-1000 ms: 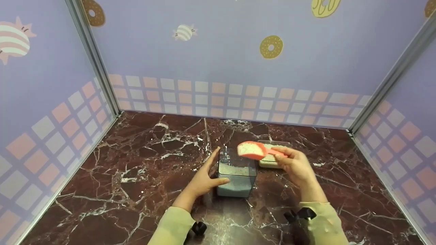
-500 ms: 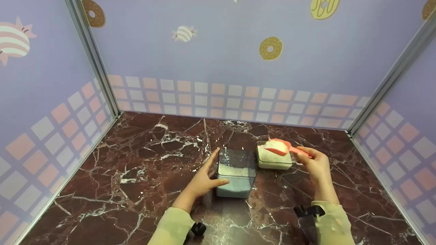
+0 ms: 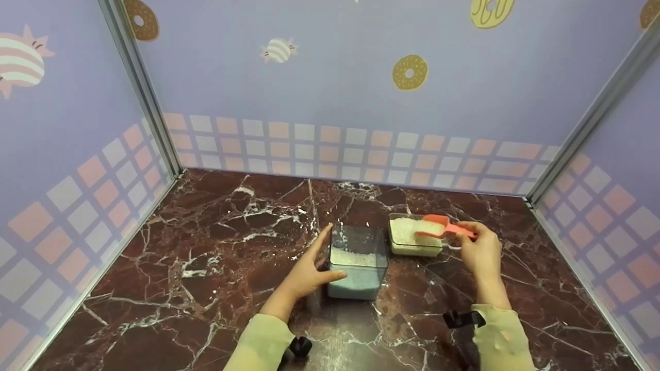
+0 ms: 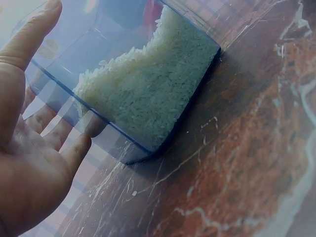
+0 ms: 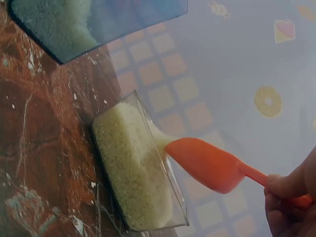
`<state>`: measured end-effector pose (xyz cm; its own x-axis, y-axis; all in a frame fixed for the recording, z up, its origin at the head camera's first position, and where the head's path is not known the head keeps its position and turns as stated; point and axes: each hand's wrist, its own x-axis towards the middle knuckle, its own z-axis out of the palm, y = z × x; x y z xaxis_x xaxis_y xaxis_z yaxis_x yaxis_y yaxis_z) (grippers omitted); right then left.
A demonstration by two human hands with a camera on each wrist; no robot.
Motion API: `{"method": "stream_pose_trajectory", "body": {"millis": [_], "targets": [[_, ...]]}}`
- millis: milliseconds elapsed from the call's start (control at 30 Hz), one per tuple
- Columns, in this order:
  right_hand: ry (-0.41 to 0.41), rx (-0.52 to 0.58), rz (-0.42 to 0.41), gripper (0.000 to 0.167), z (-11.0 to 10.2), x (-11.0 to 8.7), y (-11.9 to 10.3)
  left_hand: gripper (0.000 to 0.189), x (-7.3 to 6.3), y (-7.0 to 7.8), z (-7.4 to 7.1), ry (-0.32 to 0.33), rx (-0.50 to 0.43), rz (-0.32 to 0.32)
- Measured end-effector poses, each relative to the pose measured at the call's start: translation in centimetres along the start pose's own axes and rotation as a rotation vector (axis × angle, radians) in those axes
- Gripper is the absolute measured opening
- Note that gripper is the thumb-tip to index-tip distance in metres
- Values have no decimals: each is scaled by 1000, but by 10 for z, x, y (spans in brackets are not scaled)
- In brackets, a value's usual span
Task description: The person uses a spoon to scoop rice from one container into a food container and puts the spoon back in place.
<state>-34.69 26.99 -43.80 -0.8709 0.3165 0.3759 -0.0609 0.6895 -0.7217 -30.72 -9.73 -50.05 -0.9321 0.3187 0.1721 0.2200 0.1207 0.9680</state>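
My left hand [image 3: 304,273] rests against the left and near walls of a tall clear bluish box [image 3: 356,287], its fingers straight and the thumb along the near wall. White rice [image 4: 143,89] lies sloped inside this box. In my right hand [image 3: 482,253] I grip the handle of an orange-red scoop [image 5: 210,165]. The scoop is tipped over a smaller clear container [image 3: 415,251], to the right of the box. Rice spills from the scoop's lip into that container, in the right wrist view. The rice [image 5: 131,163] there stands close to the rim.
Scattered rice grains dot the dark red marbled tabletop [image 3: 221,288], mostly left of the box. A lilac back wall [image 3: 335,93] with printed doughnuts and checks rises behind the table. Similar side walls stand left and right.
My right hand has carried the filled scoop rightward from above the tall box to the smaller container and tipped it, letting rice pour out. The left hand stays on the box.
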Motion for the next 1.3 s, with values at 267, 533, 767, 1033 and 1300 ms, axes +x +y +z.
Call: {"method": "stream_pose_trajectory", "body": {"millis": [267, 533, 767, 1033, 1300], "targets": [[59, -31, -42, 24, -8, 1, 4, 111, 1, 0, -1, -10, 7, -5], [94, -120, -149, 25, -16, -5, -5, 111, 1, -1, -1, -9, 2, 1], [189, -158, -329, 26, -15, -9, -13, 112, 1, -1, -1, -11, -3, 18], [200, -21, -206, 26, -14, -9, -15, 114, 1, -1, -1, -5, -7, 19], [4, 583, 217, 19, -18, -6, -23, 111, 0, 0, -1, -5, -12, 2]]}}
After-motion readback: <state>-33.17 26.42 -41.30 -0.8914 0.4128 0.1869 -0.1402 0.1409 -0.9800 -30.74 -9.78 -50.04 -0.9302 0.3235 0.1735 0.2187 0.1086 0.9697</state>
